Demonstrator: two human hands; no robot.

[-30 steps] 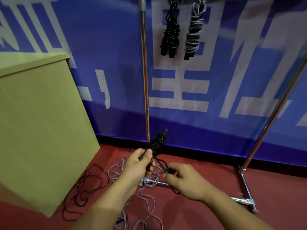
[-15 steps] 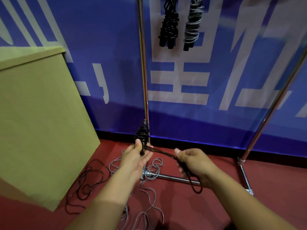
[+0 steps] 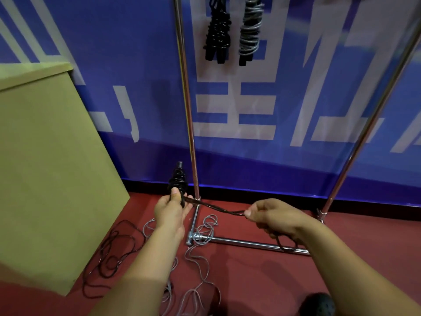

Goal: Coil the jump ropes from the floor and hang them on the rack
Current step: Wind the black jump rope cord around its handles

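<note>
My left hand [image 3: 171, 212] grips the lower end of a black coiled jump rope bundle [image 3: 178, 179], which stands upright beside the rack's left pole [image 3: 186, 106]. From it a doubled black cord [image 3: 216, 207] runs taut to my right hand [image 3: 272, 218], which pinches it; a loop [image 3: 287, 244] hangs below that hand. On the red floor lie a loose black rope [image 3: 114, 254] and a loose grey rope [image 3: 198, 258]. A coiled black rope [image 3: 216, 30] and a coiled grey rope [image 3: 249, 30] hang from the rack at the top.
A tan cabinet [image 3: 50, 169] stands at the left. The rack's base bar [image 3: 246, 242] crosses the floor below my hands, and its right pole [image 3: 369, 115] leans up to the right. A blue banner [image 3: 296, 87] covers the wall behind. A dark object [image 3: 316, 304] sits at the bottom right.
My right hand has moved right, away from the left, pulling the black cord tight. The bundle in my left hand has turned upright and shifted left of the pole.
</note>
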